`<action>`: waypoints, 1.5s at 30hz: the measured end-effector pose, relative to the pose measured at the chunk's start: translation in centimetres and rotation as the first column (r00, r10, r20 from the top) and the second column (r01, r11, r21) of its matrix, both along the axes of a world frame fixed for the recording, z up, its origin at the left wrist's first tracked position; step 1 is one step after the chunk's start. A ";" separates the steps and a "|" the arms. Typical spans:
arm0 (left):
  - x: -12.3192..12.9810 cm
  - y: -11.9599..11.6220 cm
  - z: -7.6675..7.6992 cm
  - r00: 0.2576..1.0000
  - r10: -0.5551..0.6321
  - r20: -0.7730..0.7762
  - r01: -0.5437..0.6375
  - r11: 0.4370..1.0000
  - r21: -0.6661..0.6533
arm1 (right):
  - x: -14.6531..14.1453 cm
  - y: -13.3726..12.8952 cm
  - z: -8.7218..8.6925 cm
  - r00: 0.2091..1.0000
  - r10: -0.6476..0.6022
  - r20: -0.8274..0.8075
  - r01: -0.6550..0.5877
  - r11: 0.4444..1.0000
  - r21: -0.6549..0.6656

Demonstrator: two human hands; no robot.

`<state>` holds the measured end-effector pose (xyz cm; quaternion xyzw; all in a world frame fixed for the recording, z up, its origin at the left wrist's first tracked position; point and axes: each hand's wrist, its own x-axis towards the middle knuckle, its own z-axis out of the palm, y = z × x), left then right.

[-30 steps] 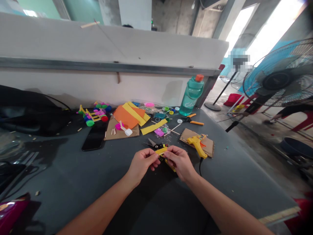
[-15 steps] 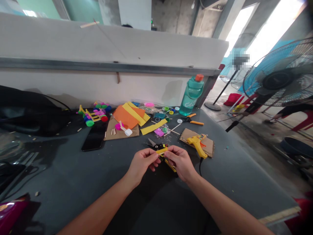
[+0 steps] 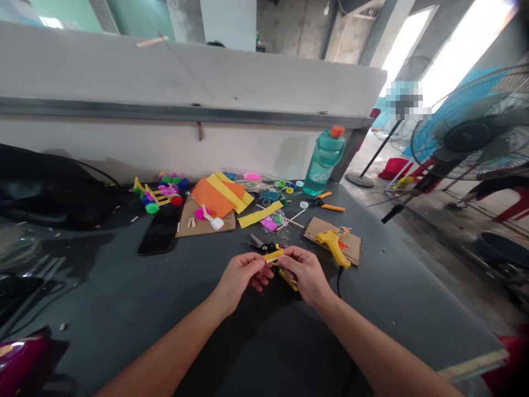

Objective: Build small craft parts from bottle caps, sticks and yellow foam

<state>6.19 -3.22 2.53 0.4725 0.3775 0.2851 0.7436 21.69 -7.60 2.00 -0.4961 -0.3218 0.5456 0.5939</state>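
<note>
Between my two hands is a small yellow strip [image 3: 273, 256] with a pale stick along its lower edge. My left hand [image 3: 243, 273] pinches its left end between thumb and forefinger, and my right hand [image 3: 303, 270] pinches the right end. Just behind and beneath the hands lie black-and-yellow cutters [image 3: 264, 246], blades pointing left, one yellow handle showing below. A longer yellow strip [image 3: 260, 215] lies further back on the dark table [image 3: 165, 298]. To the right, a yellow glue gun [image 3: 335, 245] rests on a cardboard piece.
Orange sheets [image 3: 212, 198] on cardboard, a black phone [image 3: 159, 231] and a colourful small model [image 3: 157, 197] lie at the left. A green bottle [image 3: 324, 162] and orange-handled pliers [image 3: 330, 207] stand or lie at the back. A fan [image 3: 467, 135] is at the right.
</note>
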 end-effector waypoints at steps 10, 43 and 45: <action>0.0 0.1 -0.2 1.000 0.000 0.004 0.001 1.000 -0.011 | -0.2 -0.1 0.0 1.000 0.007 0.025 -0.007 1.000 -0.005; 0.1 0.1 -0.1 0.998 0.046 -0.035 -0.044 0.997 0.057 | -0.3 0.2 0.2 0.998 -0.056 -0.016 0.055 0.997 -0.061; 0.1 0.1 -0.1 0.998 0.041 -0.051 -0.038 0.997 0.062 | -0.2 0.2 0.1 0.998 -0.055 -0.010 0.054 0.996 -0.067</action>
